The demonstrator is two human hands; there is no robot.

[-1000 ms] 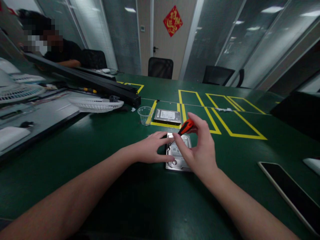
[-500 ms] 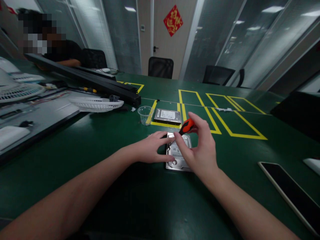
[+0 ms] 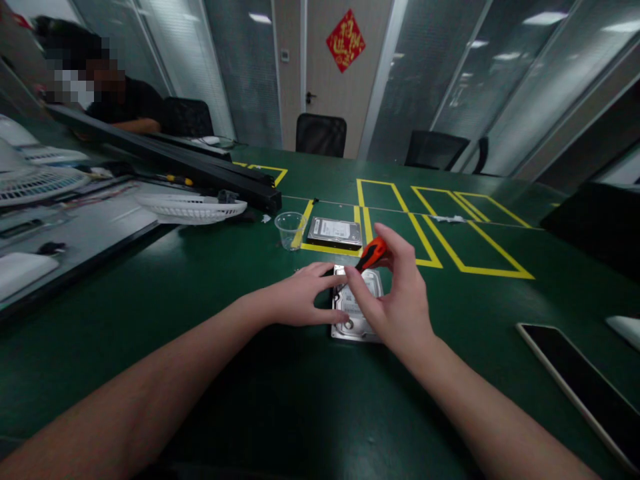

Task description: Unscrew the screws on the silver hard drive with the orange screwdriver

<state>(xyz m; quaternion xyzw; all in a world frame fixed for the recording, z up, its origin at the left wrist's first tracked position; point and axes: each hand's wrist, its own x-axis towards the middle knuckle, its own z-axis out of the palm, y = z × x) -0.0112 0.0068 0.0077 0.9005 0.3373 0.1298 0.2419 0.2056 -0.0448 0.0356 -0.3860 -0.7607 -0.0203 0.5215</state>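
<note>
A silver hard drive lies flat on the green table in front of me. My left hand rests beside it with fingers spread, the fingertips touching the drive's left edge. My right hand is closed round a screwdriver with an orange and black handle, whose tip points down at the drive's upper left area. A second hard drive lies farther back, next to a clear plastic cup.
Yellow tape rectangles mark the table beyond the drives. A white fan grille and a long black bar lie at the left. A dark tablet sits at the right. Another person sits at the far left. Chairs stand behind.
Almost nothing has moved. My right hand has shifted very slightly on the screwdriver; the left hand stays on the drive's edge.
</note>
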